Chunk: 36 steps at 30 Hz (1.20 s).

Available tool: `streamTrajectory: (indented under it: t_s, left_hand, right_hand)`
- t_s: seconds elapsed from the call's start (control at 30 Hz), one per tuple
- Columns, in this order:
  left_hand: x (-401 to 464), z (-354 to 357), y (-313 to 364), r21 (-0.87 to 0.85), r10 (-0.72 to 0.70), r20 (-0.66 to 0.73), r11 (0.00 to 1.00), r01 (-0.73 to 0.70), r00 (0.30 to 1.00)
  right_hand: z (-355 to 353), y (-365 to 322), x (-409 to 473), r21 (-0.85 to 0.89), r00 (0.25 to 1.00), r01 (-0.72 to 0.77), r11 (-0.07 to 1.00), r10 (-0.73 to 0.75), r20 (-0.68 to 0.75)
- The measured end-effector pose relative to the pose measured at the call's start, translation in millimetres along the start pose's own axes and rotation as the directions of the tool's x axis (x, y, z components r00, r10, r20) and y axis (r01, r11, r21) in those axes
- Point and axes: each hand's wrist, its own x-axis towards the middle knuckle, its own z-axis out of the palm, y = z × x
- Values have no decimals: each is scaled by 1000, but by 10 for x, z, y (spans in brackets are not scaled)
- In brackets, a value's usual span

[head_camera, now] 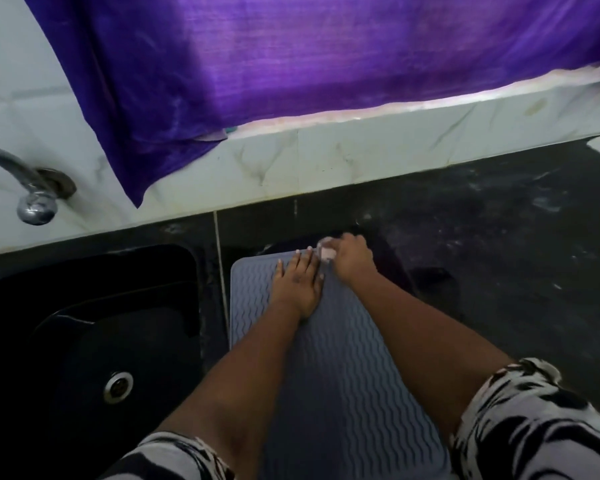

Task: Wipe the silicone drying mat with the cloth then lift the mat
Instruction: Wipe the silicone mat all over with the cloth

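A grey silicone drying mat (pixel 336 368) with a wavy ribbed surface lies on the dark counter, running from the near edge toward the wall. My left hand (pixel 298 285) rests flat on the mat's far part, fingers spread, pressing it down. My right hand (pixel 352 259) is at the mat's far right corner, closed on a small pale pink cloth (pixel 327 251) that shows between the fingers and touches the mat. Most of the cloth is hidden inside the fist.
A black sink (pixel 94 341) with a metal drain (pixel 118 387) sits left of the mat. A chrome tap (pixel 32 188) juts from the tiled wall at the left. A purple curtain (pixel 291 64) hangs above the tiled ledge. Dark counter (pixel 499 254) extends right.
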Motion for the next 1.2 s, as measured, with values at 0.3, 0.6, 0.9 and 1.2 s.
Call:
streamTrajectory:
  t_s: [0.3,0.6,0.9,1.2]
  left_hand:
    - [-14,35,-11,-63,-27,-36,998,25,999]
    - [-9,-62,108,-100,-35,18,994,37,999]
    - [-517,212,68,-143,-49,-120,989,32,992]
    - [-499,163,159,-64,-93,-93,994,88,991]
  right_hand:
    - [29,154,-804,-86,990,128,988,-122,73]
    - [-378,-43,-636,-40,951,-109,993,116,285]
    - [67,71,-962,-161,988,128,979,-113,103]
    - [-9,105,-2061,-199,946,82,977,-14,325]
